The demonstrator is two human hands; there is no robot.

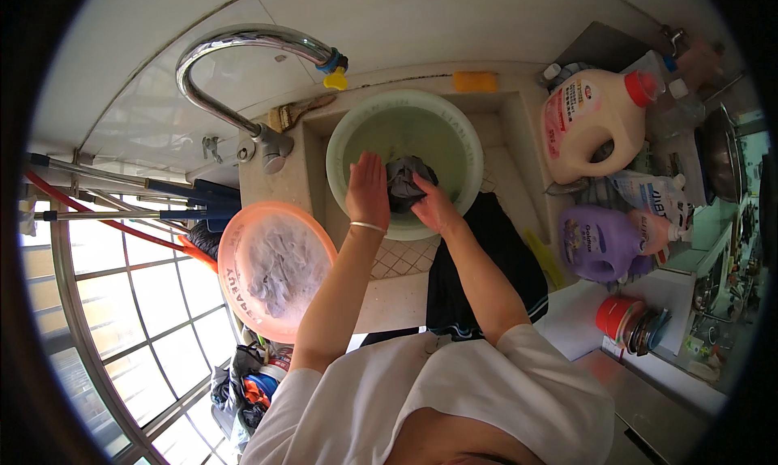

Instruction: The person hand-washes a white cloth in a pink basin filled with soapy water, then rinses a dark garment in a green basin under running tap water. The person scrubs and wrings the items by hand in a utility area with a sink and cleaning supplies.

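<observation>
A pale green plastic basin point(473, 161) of cloudy water stands in the stone sink. Over it, my right hand point(434, 206) grips a bunched dark grey cloth point(406, 184), thumb on top. My left hand point(368, 188), with a bangle at the wrist, is held flat with fingers together at the cloth's left side; whether it presses on the cloth is hard to tell. At the left, an orange plastic basin point(230, 246) holds soapy grey fabric point(282, 270). A black garment point(492, 252) hangs over the sink's front edge under my right forearm.
A chrome faucet point(243, 33) arches at the upper left, beside a wooden-handled brush point(298, 112). An orange sponge point(475, 82) lies on the back ledge. A cream detergent jug point(571, 136) and a purple bottle point(592, 240) stand at the right. Mop handles point(115, 214) lean at the left.
</observation>
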